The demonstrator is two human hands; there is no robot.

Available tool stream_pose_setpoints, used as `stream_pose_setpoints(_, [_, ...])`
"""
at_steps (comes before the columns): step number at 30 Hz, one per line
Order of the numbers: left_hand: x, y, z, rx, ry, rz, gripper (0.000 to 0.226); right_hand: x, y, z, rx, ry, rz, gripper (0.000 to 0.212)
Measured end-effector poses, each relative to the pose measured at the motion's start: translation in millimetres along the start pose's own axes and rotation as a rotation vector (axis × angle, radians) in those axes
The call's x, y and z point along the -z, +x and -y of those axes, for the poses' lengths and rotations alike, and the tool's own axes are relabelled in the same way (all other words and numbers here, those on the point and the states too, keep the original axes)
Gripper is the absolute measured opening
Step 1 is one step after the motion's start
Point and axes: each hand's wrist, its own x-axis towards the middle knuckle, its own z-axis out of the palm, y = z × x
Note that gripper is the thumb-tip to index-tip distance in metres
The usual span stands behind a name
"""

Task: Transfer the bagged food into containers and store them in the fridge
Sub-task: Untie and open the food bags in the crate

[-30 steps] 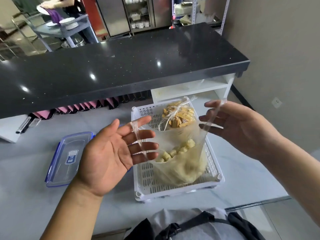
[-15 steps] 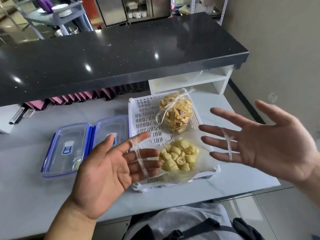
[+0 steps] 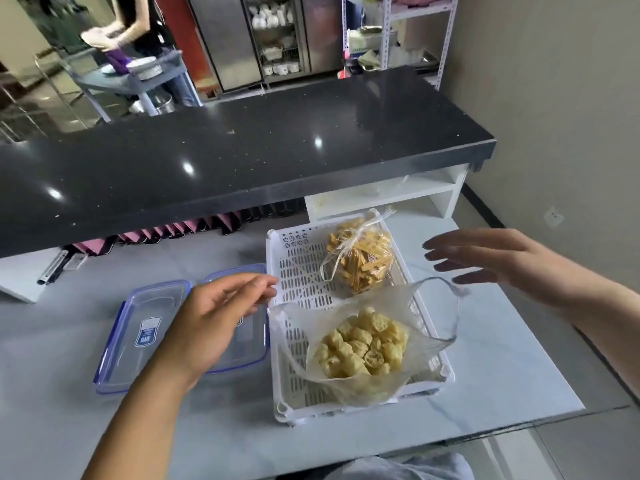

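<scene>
Neither of our hands holds anything. Our left hand [image 3: 221, 317] hovers with its fingers loosely bent above two lidded containers, its fingertips close to the basket's left rim. Our right hand [image 3: 502, 261] hangs flat with the fingers spread, just right of the white perforated basket [image 3: 294, 268].

Inside the basket, at the near end, lies the open bag [image 3: 363, 348] of pale yellow fried puffs, its mouth slack and gaping. Behind it, at the far end, sits the tied bag [image 3: 360, 261] of orange-yellow strips.

We judge the step in hand to be readying a container. It would go best if we unclip and set aside one lid first. We would then lift the open bag by its mouth with both hands and tip it slowly over the tub, so no puffs spill onto the grey counter [image 3: 52, 410].

By count there are two bags, one open and one knotted, and one basket. There are two clear containers with blue-edged lids, the left container [image 3: 138, 341] in full view and the right container [image 3: 247, 355] partly under our left hand.
</scene>
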Motion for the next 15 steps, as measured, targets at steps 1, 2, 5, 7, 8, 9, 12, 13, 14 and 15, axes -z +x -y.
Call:
stream_pose_setpoints(1, [-4,11,1,0.006,0.049,0.043,0.016,-4,8,-2,-0.008,-0.060,0.001,0.033])
stream_pose_setpoints(2, [-9,22,3,0.013,0.099,0.093,0.016,-9,18,-4,-0.018,-0.108,0.008,0.034])
stream_pose_setpoints(5, [-27,58,7,-0.005,0.274,0.261,0.026,-24,46,-11,-0.045,-0.267,-0.001,0.037])
stream_pose_setpoints(7, [-41,82,8,-0.046,0.427,0.329,0.031,-35,65,-15,-0.023,-0.403,-0.027,0.046])
stream_pose_setpoints(8, [-48,92,6,-0.069,0.487,0.344,0.033,-41,73,-15,-0.009,-0.474,-0.048,0.049])
stream_pose_setpoints(9, [-55,102,5,-0.091,0.531,0.348,0.036,-47,82,-16,0.004,-0.541,-0.075,0.052])
stream_pose_setpoints(12, [-73,131,2,-0.105,0.591,0.386,0.044,-60,106,-24,0.038,-0.659,-0.151,0.059])
stream_pose_setpoints(13, [-77,141,2,-0.103,0.591,0.402,0.045,-62,113,-26,0.047,-0.672,-0.176,0.059])
stream_pose_setpoints(14, [-81,150,2,-0.107,0.590,0.408,0.046,-64,120,-28,0.051,-0.678,-0.195,0.059])
stream_pose_setpoints(15, [-85,157,2,-0.118,0.592,0.404,0.047,-67,126,-30,0.049,-0.679,-0.209,0.058])
